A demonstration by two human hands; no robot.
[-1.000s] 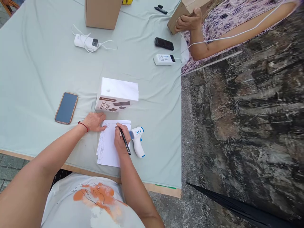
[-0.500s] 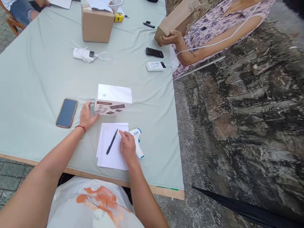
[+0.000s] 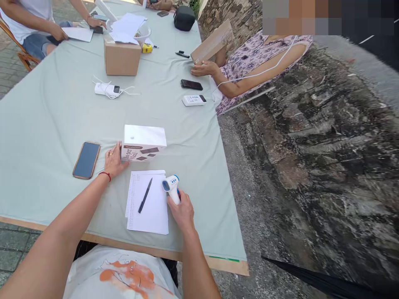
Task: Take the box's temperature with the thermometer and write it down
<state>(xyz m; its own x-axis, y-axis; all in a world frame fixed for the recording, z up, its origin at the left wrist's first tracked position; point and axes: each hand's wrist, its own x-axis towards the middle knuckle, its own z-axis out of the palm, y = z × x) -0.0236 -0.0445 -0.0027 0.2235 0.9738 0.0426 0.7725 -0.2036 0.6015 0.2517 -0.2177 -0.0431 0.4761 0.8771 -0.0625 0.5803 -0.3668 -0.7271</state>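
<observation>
My right hand [image 3: 182, 211] grips the handle of a white and blue infrared thermometer [image 3: 172, 187], raised with its small screen facing me. Left of it are sheets of paper [image 3: 156, 216] with printed columns along one edge, and a black pen [image 3: 145, 196] lies across them. My left hand [image 3: 114, 161] rests with fingers outstretched against the left side of a white box [image 3: 145, 135] with brown labelling. Some of those fingertips are hidden by the box. A smartphone [image 3: 86, 160] in a brown case lies left of that hand.
Further up the table [image 3: 46, 137] are a cardboard box [image 3: 122, 59] topped with papers, a white device with a cable [image 3: 105, 89], a dark phone [image 3: 191, 84] and another white device [image 3: 193, 100]. A person at right holds a carton [image 3: 215, 41]; another sits at upper left.
My right hand has closed round the thermometer and lifted it upright from beside the papers. My left hand stays at the white box. The view has tilted up slightly.
</observation>
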